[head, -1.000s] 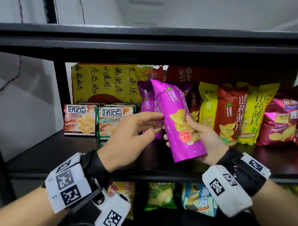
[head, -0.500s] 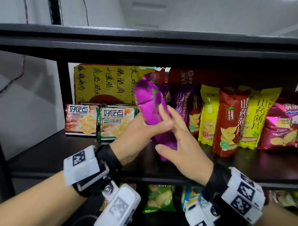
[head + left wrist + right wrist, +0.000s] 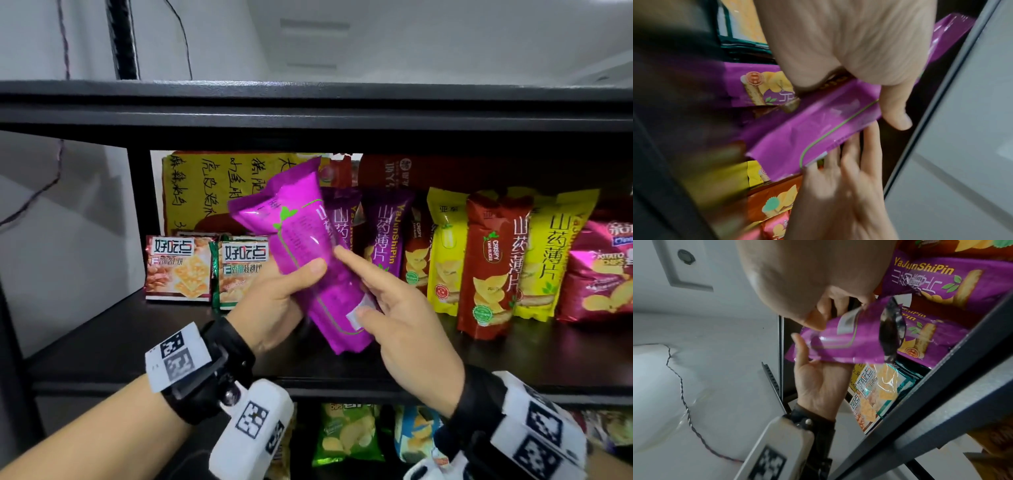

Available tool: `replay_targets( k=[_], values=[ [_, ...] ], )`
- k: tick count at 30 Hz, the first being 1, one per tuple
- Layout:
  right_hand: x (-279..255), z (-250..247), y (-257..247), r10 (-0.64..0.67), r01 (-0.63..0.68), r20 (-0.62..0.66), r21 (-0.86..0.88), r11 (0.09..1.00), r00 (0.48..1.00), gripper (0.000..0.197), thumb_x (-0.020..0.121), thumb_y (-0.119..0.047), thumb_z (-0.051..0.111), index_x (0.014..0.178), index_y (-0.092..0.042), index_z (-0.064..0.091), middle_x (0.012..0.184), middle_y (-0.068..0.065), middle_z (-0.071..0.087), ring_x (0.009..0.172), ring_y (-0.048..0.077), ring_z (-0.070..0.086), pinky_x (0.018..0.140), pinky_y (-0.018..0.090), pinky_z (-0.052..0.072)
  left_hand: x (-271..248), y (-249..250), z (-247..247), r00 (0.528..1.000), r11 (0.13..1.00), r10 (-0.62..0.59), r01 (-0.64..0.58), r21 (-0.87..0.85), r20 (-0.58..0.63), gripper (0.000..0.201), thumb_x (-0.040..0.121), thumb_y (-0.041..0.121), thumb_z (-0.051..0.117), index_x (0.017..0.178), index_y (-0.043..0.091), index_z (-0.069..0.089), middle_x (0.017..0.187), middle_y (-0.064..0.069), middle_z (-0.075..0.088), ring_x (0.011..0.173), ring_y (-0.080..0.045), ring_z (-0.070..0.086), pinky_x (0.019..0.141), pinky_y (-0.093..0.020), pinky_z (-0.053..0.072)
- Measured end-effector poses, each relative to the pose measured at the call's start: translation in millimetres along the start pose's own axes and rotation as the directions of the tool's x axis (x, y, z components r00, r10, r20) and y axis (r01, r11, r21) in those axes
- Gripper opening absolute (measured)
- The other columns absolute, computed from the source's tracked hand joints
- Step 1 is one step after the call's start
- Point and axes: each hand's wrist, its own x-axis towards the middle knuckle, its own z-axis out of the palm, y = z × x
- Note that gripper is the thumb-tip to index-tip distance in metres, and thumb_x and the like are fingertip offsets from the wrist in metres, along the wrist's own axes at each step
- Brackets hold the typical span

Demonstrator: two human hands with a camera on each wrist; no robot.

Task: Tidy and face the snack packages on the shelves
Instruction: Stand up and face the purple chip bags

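Note:
A purple snack bag (image 3: 301, 240) is held tilted in front of the black shelf (image 3: 137, 342), its plain back face with a green outline toward me. My left hand (image 3: 291, 284) grips its middle from the left, thumb across the front. My right hand (image 3: 387, 301) pinches the lower end, thumb on the white label and index finger along the bag's right edge. The left wrist view shows the purple bag (image 3: 818, 126) between the left hand (image 3: 849, 48) and the right hand (image 3: 838, 194). In the right wrist view the right hand (image 3: 807, 272) pinches the purple bag (image 3: 849, 344).
Matching purple bags (image 3: 387, 233) stand upright just behind, then yellow (image 3: 445, 250) and red bags (image 3: 493, 267) to the right. Two cracker packs (image 3: 178, 267) stand at the left before a yellow handwritten sign (image 3: 205, 188). An upper shelf board (image 3: 308, 109) hangs overhead; more bags (image 3: 346, 435) sit below.
The purple bag has been turned over between both hands: its printed front faced me a second ago, now its back does. The left hand has taken hold of it; the right hand shifted to the lower end.

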Motion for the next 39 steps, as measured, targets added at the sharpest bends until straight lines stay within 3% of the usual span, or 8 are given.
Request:
replay_targets(
  k=[2, 4, 8, 14, 21, 27, 31, 39],
  values=[
    [6, 0, 0, 0.008, -0.007, 0.023, -0.062, 0.998, 1.0, 0.077, 0.092, -0.011, 0.061, 0.149, -0.052, 0.03, 0.145, 0.013, 0.049, 0.135, 0.039, 0.044, 0.109, 0.06, 0.038, -7, 1, 10, 1.0, 0.999, 0.0, -0.001, 0.046, 0.025, 0.09, 0.068, 0.046, 0.087, 0.14, 0.005, 0.052, 0.133, -0.016, 0.063, 0.121, -0.028, 0.061, 0.104, -0.042, 0.049],
    [16, -3, -1, 0.027, -0.026, 0.011, -0.114, 0.993, 1.0, 0.09, 0.083, -0.026, 0.075, 0.152, -0.047, 0.02, 0.142, -0.013, 0.055, 0.129, 0.013, 0.056, 0.106, 0.039, 0.048, -5, 3, 19, 0.996, 0.982, -0.066, 0.055, 0.182, 0.057, 0.077, 0.088, 0.052, 0.06, 0.15, 0.01, 0.04, 0.145, -0.012, 0.056, 0.131, -0.027, 0.056, 0.105, -0.041, 0.05],
    [34, -9, -10, 0.214, -0.194, -0.082, 0.202, 0.96, 0.974, 0.054, 0.074, -0.014, 0.079, 0.123, -0.017, 0.059, 0.111, 0.003, 0.074, 0.097, 0.017, 0.071, 0.089, 0.037, 0.059, 8, 22, 24, 0.974, 0.902, -0.223, 0.223, 0.369, -0.044, 0.049, 0.092, 0.033, 0.057, 0.139, 0.019, 0.054, 0.123, -0.007, 0.071, 0.107, -0.028, 0.07, 0.091, -0.043, 0.057],
    [39, -19, -21, 0.521, -0.528, 0.224, 0.638, 0.56, 0.823, 0.051, 0.081, -0.028, 0.066, 0.125, -0.003, 0.066, 0.133, 0.02, 0.06, 0.122, 0.031, 0.059, 0.103, 0.043, 0.049, 12, 37, 20, 0.955, 0.829, -0.255, 0.298, 0.473, -0.153, 0.062, 0.081, 0.05, 0.065, 0.112, -0.003, 0.06, 0.097, -0.02, 0.061, 0.083, -0.04, 0.057, 0.075, -0.047, 0.039],
    [41, -17, -12, 0.453, -0.48, 0.216, 0.621, 0.62, 0.865, 0.032, 0.072, -0.001, 0.047, 0.091, -0.003, 0.073, 0.086, 0.016, 0.07, 0.073, 0.027, 0.068, 0.072, 0.035, 0.06, 15, 27, 7, 0.938, 0.827, -0.346, 0.319, 0.463, -0.028, 0.037, 0.072, 0.036, 0.082, 0.099, 0.012, 0.076, 0.099, -0.012, 0.076, 0.083, -0.019, 0.071, 0.071, -0.026, 0.056],
    [55, -13, 18, 0.515, -0.437, -0.155, 0.36, 0.824, 0.843, 0.05, 0.05, 0.003, 0.045, 0.099, 0.016, 0.051, 0.095, 0.021, 0.058, 0.096, 0.04, 0.064, 0.09, 0.052, 0.051, 27, 3, 7, 0.978, 0.892, -0.176, 0.207, 0.401, -0.112, 0.052, 0.056, 0.009, 0.081, 0.106, 0.002, 0.07, 0.093, -0.013, 0.078, 0.073, -0.021, 0.074, 0.065, -0.027, 0.059],
    [66, -35, 38, 0.37, -0.372, -0.298, 0.052, 0.927, 0.88, 0.017, 0.058, -0.006, 0.053, 0.064, 0.002, 0.039, 0.069, 0.011, 0.04, 0.06, 0.021, 0.041, 0.058, 0.036, 0.032, 48, 0, -8, 0.972, 0.878, -0.017, 0.126, 0.463, -0.232, 0.046, 0.058, 0.009, 0.082, 0.102, 0.011, 0.07, 0.091, -0.006, 0.079, 0.074, -0.015, 0.075, 0.064, -0.025, 0.06],
    [103, -84, 84, 0.405, -0.531, -0.477, -0.163, 0.831, 0.78, 0.042, 0.075, -0.009, 0.075, 0.106, 0.006, 0.051, 0.091, 0.02, 0.064, 0.071, 0.027, 0.061, 0.057, 0.031, 0.045, 90, -7, -38, 0.949, 0.75, 0.021, 0.194, 0.633, -0.315, 0.049, 0.073, 0.003, 0.085, 0.117, 0.001, 0.061, 0.104, -0.009, 0.077, 0.091, -0.023, 0.076, 0.081, -0.037, 0.06]
  ],
)
